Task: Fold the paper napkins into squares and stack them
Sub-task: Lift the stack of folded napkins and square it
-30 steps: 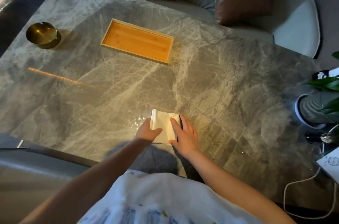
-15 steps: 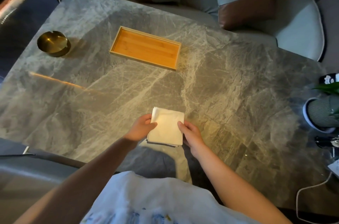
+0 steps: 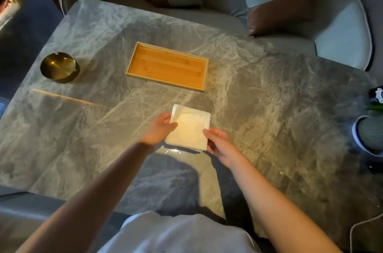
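Head view shows the napkins [image 3: 189,127] as a square white stack near the middle of the table [image 3: 269,107], a little toward its near edge, with several layers showing along the far and left sides. Whether the stack rests on the marble or is lifted just off it cannot be told. The left hand [image 3: 160,130] grips its left side, thumb on top and fingers tucked beneath; the right hand [image 3: 219,142] pinches the near right corner in the same way. My guess is that the stack is being squared up or carried. The likely failure is the layers sliding apart, since thin paper gripped only at two spots can fan out or sag in the middle, and a lopsided pull would skew the edges. Beyond the stack, toward the far edge, lies an empty wooden tray [image 3: 166,66], well apart from it; a brass ashtray [image 3: 60,69] sits near the far left corner. A ribbed pot [image 3: 370,135] stands at the right edge. Between these the marble is bare, giving ample room on every side.
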`<move>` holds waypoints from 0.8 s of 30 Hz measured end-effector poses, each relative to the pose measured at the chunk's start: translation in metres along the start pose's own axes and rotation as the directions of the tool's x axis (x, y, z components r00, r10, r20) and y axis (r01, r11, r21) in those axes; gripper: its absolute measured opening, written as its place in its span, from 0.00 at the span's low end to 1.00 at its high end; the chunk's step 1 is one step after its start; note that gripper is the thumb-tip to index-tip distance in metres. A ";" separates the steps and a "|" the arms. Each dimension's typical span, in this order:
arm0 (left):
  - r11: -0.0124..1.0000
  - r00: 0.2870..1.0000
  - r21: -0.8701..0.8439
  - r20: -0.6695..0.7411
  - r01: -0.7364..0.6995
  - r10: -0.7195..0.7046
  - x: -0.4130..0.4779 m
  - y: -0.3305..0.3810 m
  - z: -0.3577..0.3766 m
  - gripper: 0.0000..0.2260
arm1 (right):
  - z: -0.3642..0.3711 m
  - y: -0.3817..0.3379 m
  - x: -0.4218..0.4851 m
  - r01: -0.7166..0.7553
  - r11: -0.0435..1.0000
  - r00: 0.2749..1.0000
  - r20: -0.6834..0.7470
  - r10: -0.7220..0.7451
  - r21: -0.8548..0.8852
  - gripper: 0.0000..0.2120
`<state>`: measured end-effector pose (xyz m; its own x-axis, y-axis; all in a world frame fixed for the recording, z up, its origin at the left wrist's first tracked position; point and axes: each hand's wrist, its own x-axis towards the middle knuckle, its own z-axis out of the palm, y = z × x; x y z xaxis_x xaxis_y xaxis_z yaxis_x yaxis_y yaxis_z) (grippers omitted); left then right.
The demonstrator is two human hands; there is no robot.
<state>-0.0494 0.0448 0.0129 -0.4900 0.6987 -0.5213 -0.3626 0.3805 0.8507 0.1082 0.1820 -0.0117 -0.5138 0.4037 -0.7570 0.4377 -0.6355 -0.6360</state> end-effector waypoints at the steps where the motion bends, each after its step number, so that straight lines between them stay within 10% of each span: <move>1: 1.000 0.999 0.021 -0.047 -0.005 0.006 0.006 0.003 0.000 0.14 | 0.003 -0.006 0.005 0.060 0.991 0.996 -0.058 -0.067 -0.117 0.03; 7: 1.000 0.947 -0.019 -0.320 -0.013 0.006 0.043 0.017 0.005 0.19 | 0.019 -0.049 0.041 0.184 0.948 0.938 -0.242 -0.248 -0.262 0.07; 24: 0.933 0.910 0.359 -0.383 -0.014 0.161 0.153 0.046 -0.016 0.15 | 0.047 -0.134 0.132 0.370 0.821 0.799 -0.302 -0.520 -0.435 0.02</move>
<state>-0.1540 0.1591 -0.0286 -0.8077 0.4647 -0.3629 -0.0469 0.5630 0.8251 -0.0528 0.2892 -0.0193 -0.4151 0.8520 -0.3191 0.4902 -0.0860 -0.8674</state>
